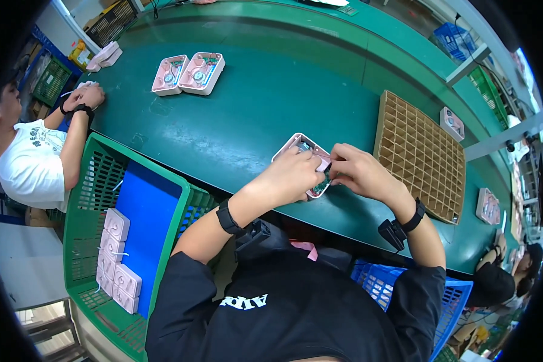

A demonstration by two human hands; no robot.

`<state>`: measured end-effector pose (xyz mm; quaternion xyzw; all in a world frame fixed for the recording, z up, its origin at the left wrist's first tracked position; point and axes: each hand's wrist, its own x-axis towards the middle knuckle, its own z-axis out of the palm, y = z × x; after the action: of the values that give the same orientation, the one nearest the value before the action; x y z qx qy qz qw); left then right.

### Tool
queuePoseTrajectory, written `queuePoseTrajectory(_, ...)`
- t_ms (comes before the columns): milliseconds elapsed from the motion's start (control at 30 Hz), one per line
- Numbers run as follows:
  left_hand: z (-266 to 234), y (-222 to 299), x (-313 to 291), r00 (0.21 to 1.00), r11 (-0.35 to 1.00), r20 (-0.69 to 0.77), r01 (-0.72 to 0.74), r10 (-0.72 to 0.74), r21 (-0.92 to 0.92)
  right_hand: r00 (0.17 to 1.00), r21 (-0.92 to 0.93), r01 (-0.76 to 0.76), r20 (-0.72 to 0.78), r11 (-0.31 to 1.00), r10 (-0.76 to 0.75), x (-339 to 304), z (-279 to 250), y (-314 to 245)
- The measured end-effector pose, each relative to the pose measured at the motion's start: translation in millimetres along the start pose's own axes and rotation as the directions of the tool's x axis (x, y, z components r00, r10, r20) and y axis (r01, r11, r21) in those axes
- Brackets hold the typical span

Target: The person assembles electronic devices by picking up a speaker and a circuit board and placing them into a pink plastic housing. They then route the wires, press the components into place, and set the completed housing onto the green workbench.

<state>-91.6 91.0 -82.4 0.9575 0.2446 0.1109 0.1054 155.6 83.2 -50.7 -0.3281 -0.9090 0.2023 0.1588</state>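
A pale pink open plastic housing [289, 143] rests at the near edge of the green table, with a green circuit board [321, 186] and other parts inside. My left hand [292, 174] lies over the housing and grips it, its fingers curled and covering much of the inside. At the housing's right side, my right hand [361, 171] has thumb and fingertips pinched together close to the board. Whatever is between those fingertips is too small to make out. A light pink piece [325, 164] shows between the two hands.
Two open pink housings [200, 75] with boards lie farther off on the green table [253, 90]. A brown divided tray [421, 151] stands on the right. At lower left, a green crate [78, 241] holds several pink units [116, 224]. Below right is a blue basket [458, 295]. Co-workers sit at both sides.
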Motion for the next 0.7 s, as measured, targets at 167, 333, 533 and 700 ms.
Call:
queuePoseTrajectory(167, 3, 0, -1, 1.000, 0.999, 0.021, 0.002, -0.003, 0.040, 0.996, 0.189, -0.001, -0.083, 0.982, 0.017, -5, 8, 8)
queuePoseTrajectory(333, 10, -5, -8, 0.996, 0.999, -0.093, -0.013, 0.010, -0.040, 0.970, 0.194, -0.029, -0.233, 0.981, 0.075, 2, 5, -4)
queuePoseTrajectory(533, 14, -7, -8, 0.986, 0.994, -0.165, -0.037, 0.018, -0.108, 0.920, -0.042, 0.140, -0.364, 0.989, -0.146, 14, 5, 0)
queuePoseTrajectory(700, 16, -14, -9, 0.990, 0.984, -0.135, -0.055, 0.032, -0.170, 0.953, 0.004, 0.116, -0.281, 0.993, -0.110, 21, 2, 1)
